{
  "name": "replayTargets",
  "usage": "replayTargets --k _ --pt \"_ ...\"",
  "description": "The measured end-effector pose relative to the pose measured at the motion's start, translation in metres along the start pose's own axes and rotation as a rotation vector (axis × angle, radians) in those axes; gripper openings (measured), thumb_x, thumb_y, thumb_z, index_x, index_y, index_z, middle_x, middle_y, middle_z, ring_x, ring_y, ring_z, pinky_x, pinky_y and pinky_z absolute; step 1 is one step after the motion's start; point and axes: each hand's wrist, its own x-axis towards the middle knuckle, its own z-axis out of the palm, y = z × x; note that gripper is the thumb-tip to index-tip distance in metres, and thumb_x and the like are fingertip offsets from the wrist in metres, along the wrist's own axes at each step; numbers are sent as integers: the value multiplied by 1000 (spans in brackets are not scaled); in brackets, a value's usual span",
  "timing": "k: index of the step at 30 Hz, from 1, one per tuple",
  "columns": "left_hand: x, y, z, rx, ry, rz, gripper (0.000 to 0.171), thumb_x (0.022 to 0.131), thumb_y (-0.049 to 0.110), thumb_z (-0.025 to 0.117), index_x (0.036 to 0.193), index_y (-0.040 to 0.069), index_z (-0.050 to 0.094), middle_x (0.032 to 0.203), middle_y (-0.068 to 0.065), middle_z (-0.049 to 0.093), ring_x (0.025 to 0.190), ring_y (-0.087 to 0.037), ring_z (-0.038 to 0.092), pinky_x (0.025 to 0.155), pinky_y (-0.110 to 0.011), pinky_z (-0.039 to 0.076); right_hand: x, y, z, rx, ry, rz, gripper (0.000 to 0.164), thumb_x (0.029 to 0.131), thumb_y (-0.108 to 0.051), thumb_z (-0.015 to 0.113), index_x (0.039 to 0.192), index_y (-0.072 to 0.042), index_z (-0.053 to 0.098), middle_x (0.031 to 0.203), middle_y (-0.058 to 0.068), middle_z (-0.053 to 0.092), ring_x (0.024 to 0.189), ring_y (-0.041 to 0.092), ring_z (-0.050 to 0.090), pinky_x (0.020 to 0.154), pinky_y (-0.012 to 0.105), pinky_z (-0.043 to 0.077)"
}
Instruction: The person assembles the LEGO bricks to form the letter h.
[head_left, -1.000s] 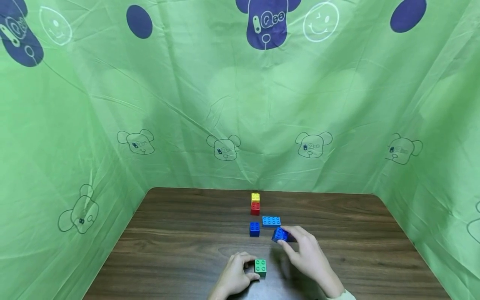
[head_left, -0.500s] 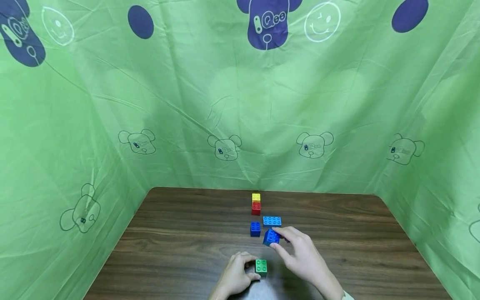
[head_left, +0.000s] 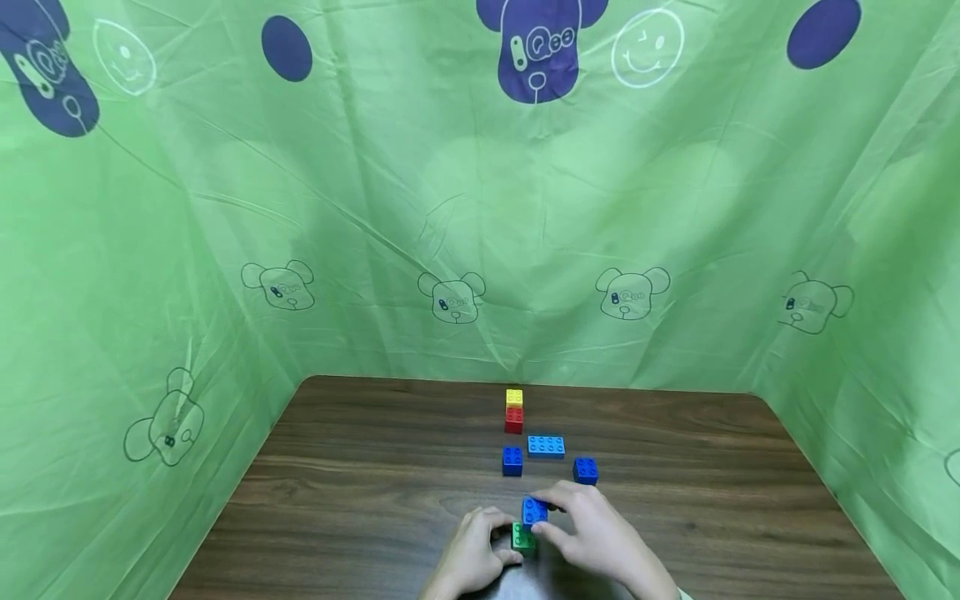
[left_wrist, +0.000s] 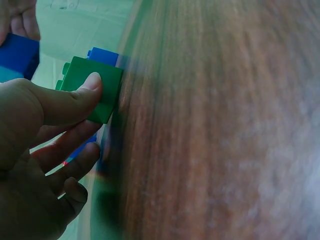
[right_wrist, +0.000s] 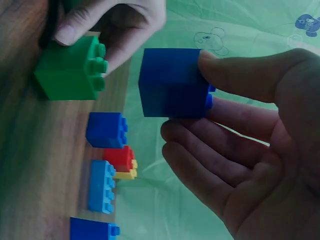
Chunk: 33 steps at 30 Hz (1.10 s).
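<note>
My left hand [head_left: 471, 552] pinches a green toy building brick [head_left: 524, 540] near the front of the table, studs facing up. In the left wrist view its thumb presses one side of the green brick [left_wrist: 95, 75]. My right hand [head_left: 603, 537] grips a dark blue brick [head_left: 535, 512] between thumb and fingers. Seen from the head, the blue brick overlaps the far part of the green one. The right wrist view shows the blue brick [right_wrist: 170, 82] raised above the level of the green brick [right_wrist: 70, 72], with a gap between them.
Beyond the hands stand a dark blue brick [head_left: 512, 461], a longer light blue brick [head_left: 546, 447] and another dark blue brick [head_left: 586, 471]. Farther back are a red brick [head_left: 513, 421] and a yellow brick [head_left: 513, 397]. A green printed curtain [head_left: 360, 208] surrounds the wooden table [head_left: 337, 500].
My right hand has carried its blue brick left and toward the front, over the green brick. The dark blue brick behind it has come into view. My left hand keeps its place.
</note>
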Motion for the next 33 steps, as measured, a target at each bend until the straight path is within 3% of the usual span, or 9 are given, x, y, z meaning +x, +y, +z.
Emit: replayTargets --k 5,11,18,33 --pt "0 0 0 -7 -20 -34 37 78 32 87 111 20 77 108 13 71 103 -14 64 91 -39 53 1 2 8 16 -99 29 37 93 -32 74 120 -8 73 110 -2 73 102 16 69 82 33 58" --pt "0 0 1 -2 -20 -36 38 78 32 87 112 19 77 108 14 71 104 -15 63 91 -40 53 1 6 15 19 -129 35 35 91 -29 76 118 -7 73 108 -1 73 101 15 69 81 31 58" --pt "-2 0 1 21 14 -4 41 77 32 88 113 18 77 110 12 72 104 -15 63 92 -39 52 2 9 20 62 -119 37 36 92 -26 75 120 -4 72 107 1 73 100 14 69 79 30 59" --pt "-1 -1 2 25 23 -10 42 75 31 89 113 18 77 111 11 72 107 -18 63 95 -43 51 4 4 21 -32 -79 36 34 89 -23 79 116 -4 74 100 -1 73 94 15 70 75 28 58"
